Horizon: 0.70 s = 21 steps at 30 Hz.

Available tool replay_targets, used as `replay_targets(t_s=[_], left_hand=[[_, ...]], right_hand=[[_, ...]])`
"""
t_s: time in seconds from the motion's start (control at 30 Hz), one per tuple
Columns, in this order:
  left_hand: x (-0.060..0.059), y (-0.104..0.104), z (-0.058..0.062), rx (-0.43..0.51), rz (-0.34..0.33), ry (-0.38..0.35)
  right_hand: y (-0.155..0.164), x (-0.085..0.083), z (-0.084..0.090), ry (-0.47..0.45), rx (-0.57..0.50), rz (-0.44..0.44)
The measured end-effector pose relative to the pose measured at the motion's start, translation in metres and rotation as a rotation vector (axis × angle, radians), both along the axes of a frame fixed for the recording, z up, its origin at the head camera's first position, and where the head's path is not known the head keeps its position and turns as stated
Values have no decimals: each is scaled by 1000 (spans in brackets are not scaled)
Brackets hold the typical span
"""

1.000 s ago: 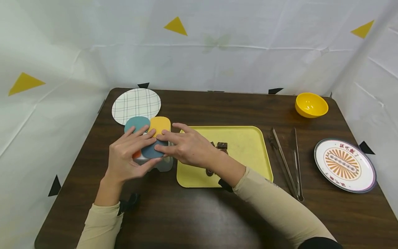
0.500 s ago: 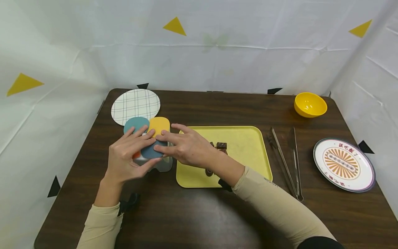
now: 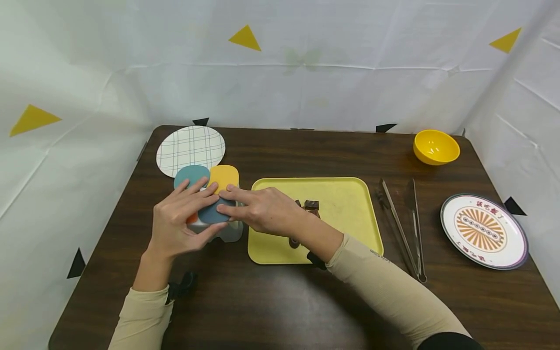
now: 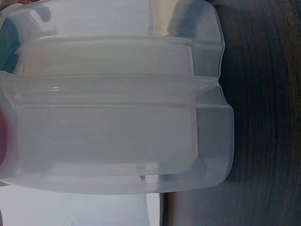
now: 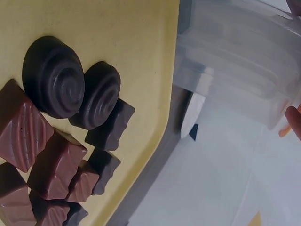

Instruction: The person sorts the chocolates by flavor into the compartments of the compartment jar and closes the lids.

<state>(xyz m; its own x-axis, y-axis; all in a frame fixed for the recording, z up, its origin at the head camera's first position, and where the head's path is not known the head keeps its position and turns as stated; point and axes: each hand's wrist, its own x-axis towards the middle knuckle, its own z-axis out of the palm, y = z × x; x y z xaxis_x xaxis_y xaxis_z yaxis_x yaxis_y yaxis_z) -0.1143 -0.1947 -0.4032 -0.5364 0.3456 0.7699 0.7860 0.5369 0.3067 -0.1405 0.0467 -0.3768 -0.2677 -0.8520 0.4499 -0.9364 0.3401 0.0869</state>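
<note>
Both hands on clear box point(image 3: 220, 228) near table's left edge, beside yellow tray point(image 3: 350, 204). Left hand point(image 3: 177, 223) grips box side; right hand point(image 3: 262, 209) presses blue lid point(image 3: 213, 212) with straight fingers. Lid probably not yet off; chocolates point(image 5: 61, 141) on tray, none moved

1. The head view is bright and evenly lit; soft light from above leaves a dull sheen on the dark tabletop point(image 3: 280, 301).
2. Shadows under the arms are faint.
3. Straight lines bow toward the head view's edges.
4. The left wrist view is hazy, the clear container point(image 4: 117, 117) too close for focus.
5. The chocolates point(image 5: 61, 136) look sharp, with small highlights.
</note>
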Motion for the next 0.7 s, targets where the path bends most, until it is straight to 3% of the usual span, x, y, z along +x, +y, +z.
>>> replay_targets(t_s=[0.7], left_hand=[[-1, 2, 1, -3, 19, 24]], right_hand=[[1, -2, 2, -19, -8, -3]])
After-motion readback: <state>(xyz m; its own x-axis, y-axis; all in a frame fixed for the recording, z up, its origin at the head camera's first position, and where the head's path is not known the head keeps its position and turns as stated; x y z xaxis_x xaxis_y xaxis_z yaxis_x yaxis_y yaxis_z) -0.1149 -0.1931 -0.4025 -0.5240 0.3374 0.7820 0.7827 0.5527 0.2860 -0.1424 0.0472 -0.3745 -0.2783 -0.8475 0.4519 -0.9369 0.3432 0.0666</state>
